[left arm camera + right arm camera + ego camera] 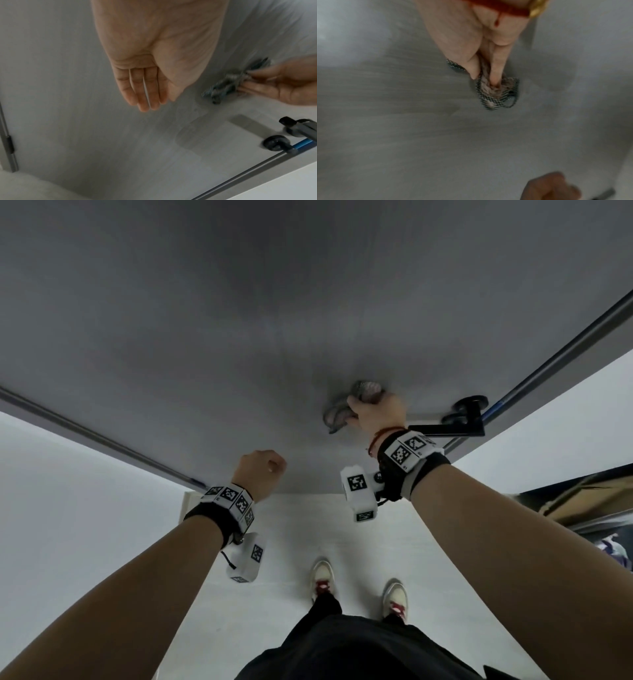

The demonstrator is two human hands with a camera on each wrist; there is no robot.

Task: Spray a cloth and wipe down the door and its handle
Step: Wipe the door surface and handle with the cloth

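The left hand hangs free near the door, fingers loosely curled, holding nothing. Further right, the right hand grips the bunched cloth and presses it against the door, just left of the black handle at the door's right edge.

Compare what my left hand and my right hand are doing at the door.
The right hand holds a bunched cloth against the door; the left hand holds nothing. The right sits near the black handle, the left lower and farther away. Both wear tagged wristbands.
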